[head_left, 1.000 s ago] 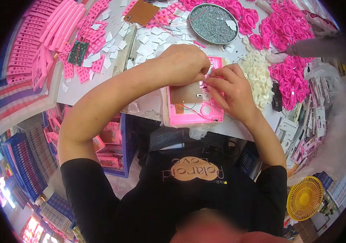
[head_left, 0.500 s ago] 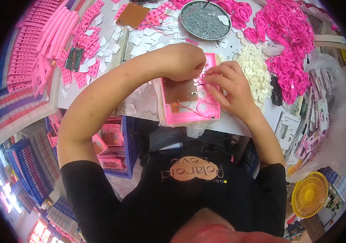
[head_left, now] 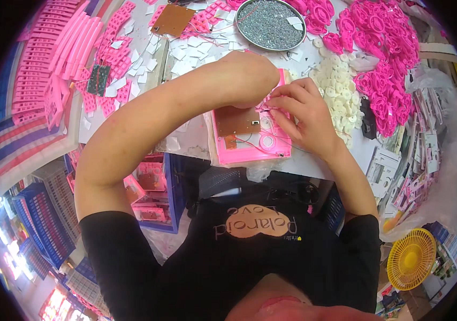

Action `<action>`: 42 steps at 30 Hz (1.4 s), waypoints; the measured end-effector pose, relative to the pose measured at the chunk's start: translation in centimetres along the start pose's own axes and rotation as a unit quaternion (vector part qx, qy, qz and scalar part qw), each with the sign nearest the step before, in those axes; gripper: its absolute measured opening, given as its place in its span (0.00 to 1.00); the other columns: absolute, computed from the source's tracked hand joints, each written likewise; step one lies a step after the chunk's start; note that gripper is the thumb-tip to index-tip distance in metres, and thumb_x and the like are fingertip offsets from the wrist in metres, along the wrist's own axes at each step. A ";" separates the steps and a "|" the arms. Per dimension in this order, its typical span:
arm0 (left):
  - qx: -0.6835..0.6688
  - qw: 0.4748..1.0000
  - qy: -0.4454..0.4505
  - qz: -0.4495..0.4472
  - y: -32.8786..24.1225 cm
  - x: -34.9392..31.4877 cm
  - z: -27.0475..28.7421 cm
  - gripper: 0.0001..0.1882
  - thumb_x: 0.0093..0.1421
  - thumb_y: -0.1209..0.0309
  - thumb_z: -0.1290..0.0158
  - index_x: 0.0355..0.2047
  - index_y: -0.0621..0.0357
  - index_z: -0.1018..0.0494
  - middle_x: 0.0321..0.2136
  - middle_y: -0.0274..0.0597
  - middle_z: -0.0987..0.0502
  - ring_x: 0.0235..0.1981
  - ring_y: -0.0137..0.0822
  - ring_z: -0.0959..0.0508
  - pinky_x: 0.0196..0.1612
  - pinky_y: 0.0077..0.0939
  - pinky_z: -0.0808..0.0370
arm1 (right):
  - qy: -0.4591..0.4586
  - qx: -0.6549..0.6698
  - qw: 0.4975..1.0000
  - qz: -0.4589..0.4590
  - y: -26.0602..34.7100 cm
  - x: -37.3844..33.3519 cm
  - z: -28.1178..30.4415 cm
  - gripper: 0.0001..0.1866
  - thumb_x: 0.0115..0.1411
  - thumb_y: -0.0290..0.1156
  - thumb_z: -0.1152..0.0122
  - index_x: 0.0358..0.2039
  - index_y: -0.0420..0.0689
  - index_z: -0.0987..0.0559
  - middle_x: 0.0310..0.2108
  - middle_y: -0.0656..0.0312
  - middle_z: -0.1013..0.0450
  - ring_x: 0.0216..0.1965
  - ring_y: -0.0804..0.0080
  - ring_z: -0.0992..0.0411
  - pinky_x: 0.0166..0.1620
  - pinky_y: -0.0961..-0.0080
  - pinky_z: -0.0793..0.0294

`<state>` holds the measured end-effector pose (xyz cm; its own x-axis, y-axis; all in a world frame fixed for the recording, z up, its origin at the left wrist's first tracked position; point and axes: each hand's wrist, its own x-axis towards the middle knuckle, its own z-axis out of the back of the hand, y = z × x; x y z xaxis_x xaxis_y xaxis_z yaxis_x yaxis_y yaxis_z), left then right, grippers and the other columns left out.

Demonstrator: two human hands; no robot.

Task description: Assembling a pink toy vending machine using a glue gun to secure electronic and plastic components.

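A pink plastic case (head_left: 228,157) lies open in front of me, with a brown circuit board (head_left: 234,122) and thin red wires in it. My left hand (head_left: 255,80) is curled like a fist over the case's far part; its fingertips and whatever they hold are hidden. From the right my right hand (head_left: 306,115) reaches over the case's edge. Its thumb and forefinger close together by the left hand, on something too small to make out. Below the hands a round pink ring (head_left: 267,140) shows inside the case.
A round tray of small screws (head_left: 271,27) stands at the back. White paper pieces (head_left: 191,49) lie left of it. Cream round parts (head_left: 338,80) and a heap of pink parts (head_left: 383,43) lie to the right. Pink strips (head_left: 76,45) fill the far left. A blue crate (head_left: 172,198) stands below.
My left hand has turned over slightly and shifted to the right, hiding its fingers. My right hand stays nearly in place, and the case has not visibly moved.
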<state>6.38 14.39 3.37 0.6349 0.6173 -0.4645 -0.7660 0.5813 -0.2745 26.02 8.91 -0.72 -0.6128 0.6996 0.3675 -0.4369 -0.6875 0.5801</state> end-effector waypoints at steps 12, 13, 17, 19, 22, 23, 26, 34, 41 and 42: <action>-0.089 0.993 -0.026 0.068 1.2 0.2 -0.5 0.04 0.51 0.71 0.40 0.25 0.55 0.18 0.27 0.45 0.17 0.32 0.46 0.17 0.36 0.42 0.21 | 0.072 -0.140 0.986 0.047 1.7 1.0 0.3 0.10 0.50 0.28 0.32 0.35 0.45 0.15 0.38 0.62 0.25 0.43 0.60 0.28 0.40 0.68 0.23; -0.094 0.993 -0.020 0.063 1.3 0.4 -0.5 0.03 0.51 0.71 0.40 0.24 0.55 0.18 0.27 0.45 0.17 0.32 0.46 0.17 0.36 0.42 0.22 | 0.100 -0.155 0.982 0.047 1.9 1.4 0.8 0.11 0.50 0.28 0.32 0.36 0.46 0.15 0.38 0.62 0.25 0.43 0.60 0.28 0.40 0.68 0.23; -0.029 0.997 -0.039 0.065 0.8 0.3 -0.5 0.04 0.51 0.71 0.40 0.24 0.56 0.18 0.27 0.47 0.18 0.32 0.49 0.17 0.37 0.44 0.22 | 0.155 -0.165 0.965 0.130 0.3 2.9 1.4 0.10 0.51 0.31 0.34 0.34 0.45 0.15 0.36 0.63 0.27 0.43 0.62 0.29 0.39 0.68 0.22; 0.016 0.997 -0.055 0.059 0.5 0.0 -0.3 0.05 0.52 0.71 0.41 0.26 0.57 0.18 0.28 0.48 0.18 0.33 0.50 0.17 0.37 0.45 0.22 | 0.184 -0.114 0.967 0.136 -0.6 3.3 2.2 0.09 0.52 0.31 0.34 0.34 0.45 0.15 0.35 0.63 0.27 0.42 0.63 0.28 0.38 0.68 0.22; -0.031 0.995 -0.081 0.051 1.4 -0.5 -1.5 0.06 0.54 0.70 0.43 0.28 0.58 0.19 0.29 0.50 0.18 0.35 0.52 0.18 0.38 0.48 0.22 | 0.131 -0.029 0.988 0.081 -0.8 2.7 1.6 0.07 0.53 0.30 0.33 0.33 0.45 0.15 0.34 0.63 0.27 0.40 0.63 0.28 0.37 0.67 0.22; -0.038 0.994 -0.092 0.045 1.6 -0.5 -1.8 0.06 0.55 0.70 0.44 0.28 0.59 0.20 0.30 0.50 0.19 0.35 0.53 0.18 0.38 0.48 0.22 | 0.098 0.000 0.994 0.052 -0.7 2.3 1.2 0.07 0.53 0.30 0.33 0.32 0.45 0.15 0.34 0.63 0.27 0.40 0.63 0.28 0.37 0.67 0.22; -0.056 0.991 -0.122 0.028 2.1 -0.4 -2.7 0.07 0.56 0.70 0.46 0.28 0.59 0.21 0.30 0.51 0.19 0.35 0.54 0.19 0.38 0.49 0.23 | 0.058 -0.063 0.994 0.066 0.6 2.1 0.2 0.07 0.52 0.29 0.33 0.33 0.44 0.16 0.32 0.62 0.27 0.38 0.61 0.27 0.38 0.65 0.23; -0.153 0.962 -0.226 -0.022 2.7 -1.5 -3.0 0.08 0.58 0.68 0.45 0.32 0.58 0.20 0.28 0.49 0.19 0.34 0.54 0.20 0.38 0.46 0.23 | 0.137 -0.080 0.987 -0.028 1.8 2.4 0.1 0.14 0.53 0.26 0.34 0.42 0.42 0.16 0.40 0.60 0.28 0.43 0.59 0.29 0.44 0.65 0.24; -0.170 0.870 -0.449 0.113 4.5 -4.8 -3.6 0.12 0.58 0.61 0.39 0.34 0.58 0.20 0.33 0.45 0.19 0.36 0.44 0.19 0.40 0.39 0.24 | -0.003 -0.031 0.999 0.011 0.1 1.6 1.8 0.12 0.55 0.26 0.34 0.42 0.42 0.15 0.40 0.57 0.23 0.43 0.59 0.26 0.45 0.68 0.25; -0.149 0.876 -0.445 0.110 5.0 -4.8 -4.2 0.12 0.58 0.62 0.39 0.34 0.58 0.20 0.33 0.44 0.19 0.36 0.44 0.19 0.41 0.38 0.24 | -0.051 -0.030 0.998 0.001 -0.4 1.5 2.3 0.12 0.55 0.26 0.34 0.41 0.42 0.15 0.39 0.57 0.22 0.42 0.59 0.25 0.44 0.68 0.25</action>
<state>-0.87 12.14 0.70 0.1935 0.9431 0.2705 -0.7881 0.3136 -0.5296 26.80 10.67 1.32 -0.5448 0.7117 0.4435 -0.4756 -0.6978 0.5356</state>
